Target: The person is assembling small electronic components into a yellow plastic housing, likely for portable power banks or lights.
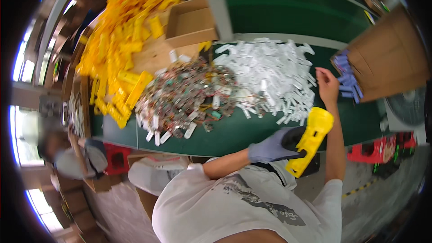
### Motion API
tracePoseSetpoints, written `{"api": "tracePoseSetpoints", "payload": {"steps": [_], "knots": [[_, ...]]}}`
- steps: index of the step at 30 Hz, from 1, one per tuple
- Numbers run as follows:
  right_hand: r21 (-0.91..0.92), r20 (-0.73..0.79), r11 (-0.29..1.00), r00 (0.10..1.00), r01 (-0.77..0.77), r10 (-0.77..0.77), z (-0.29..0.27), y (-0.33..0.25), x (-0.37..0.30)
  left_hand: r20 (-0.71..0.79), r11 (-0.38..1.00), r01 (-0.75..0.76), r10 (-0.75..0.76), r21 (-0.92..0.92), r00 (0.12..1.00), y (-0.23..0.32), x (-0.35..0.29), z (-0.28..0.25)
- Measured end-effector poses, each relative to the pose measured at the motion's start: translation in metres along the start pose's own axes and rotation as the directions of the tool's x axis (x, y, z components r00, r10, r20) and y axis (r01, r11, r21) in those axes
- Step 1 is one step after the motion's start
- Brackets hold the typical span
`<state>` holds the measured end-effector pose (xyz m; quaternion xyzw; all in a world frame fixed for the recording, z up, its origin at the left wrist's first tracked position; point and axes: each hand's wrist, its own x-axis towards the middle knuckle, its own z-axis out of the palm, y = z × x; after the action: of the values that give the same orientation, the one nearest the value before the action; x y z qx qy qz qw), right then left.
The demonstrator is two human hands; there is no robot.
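Observation:
My left hand (276, 146), in a grey glove with dark fingertips, grips a yellow plastic shell (312, 139) shaped like a flashlight housing. The shell is tilted, its wide end up and a dark slot in its side. My bare right hand (327, 83) reaches past the shell to the right edge of a heap of small white plastic pieces (274, 74). Its fingers are curled together, and whatever may be between them is too small to make out. Just right of it, purple cylindrical cells (348, 78) lie at the mouth of a brown cardboard box (387, 58).
Left of the white heap lies a tangle of wired small parts (180, 94). Many yellow shells (119, 40) are piled at the far left beside an open cardboard tray (191, 22). Red stools (371, 149) stand beyond the green table's (180, 147) near edge. Another person (67, 153) is at left.

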<state>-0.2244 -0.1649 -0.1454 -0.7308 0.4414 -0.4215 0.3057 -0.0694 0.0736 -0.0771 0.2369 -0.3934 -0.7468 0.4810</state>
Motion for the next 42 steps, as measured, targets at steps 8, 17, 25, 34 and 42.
{"api": "tracePoseSetpoints", "payload": {"steps": [8, 17, 25, 34, 42], "knots": [[0.117, 0.517, 0.964, 0.814, 0.24, -0.265, 0.097, -0.173, 0.006, 0.055, 0.941, -0.176, 0.2, -0.288, 0.978, -0.013, -0.018, 0.049], [-0.031, 0.756, 0.823, 0.551, 0.567, -0.352, 0.182, -0.182, 0.017, 0.275, 0.988, -0.053, 0.092, -0.146, 0.957, 0.015, -0.046, 0.029], [0.054, 0.705, 0.93, 0.646, 0.363, -0.293, 0.178, -0.196, 0.02, -0.028, 0.861, -0.097, 0.096, -0.499, 0.995, -0.029, -0.058, -0.003], [-0.044, 0.79, 0.884, 0.557, 0.465, -0.254, 0.189, -0.187, 0.02, 0.11, 0.885, -0.116, 0.184, -0.451, 0.977, -0.033, -0.043, 0.013], [0.141, 0.65, 0.99, 0.752, 0.021, -0.109, 0.153, -0.208, 0.032, -0.084, 0.911, -0.198, 0.179, -0.362, 0.98, -0.034, -0.047, -0.026]]}}
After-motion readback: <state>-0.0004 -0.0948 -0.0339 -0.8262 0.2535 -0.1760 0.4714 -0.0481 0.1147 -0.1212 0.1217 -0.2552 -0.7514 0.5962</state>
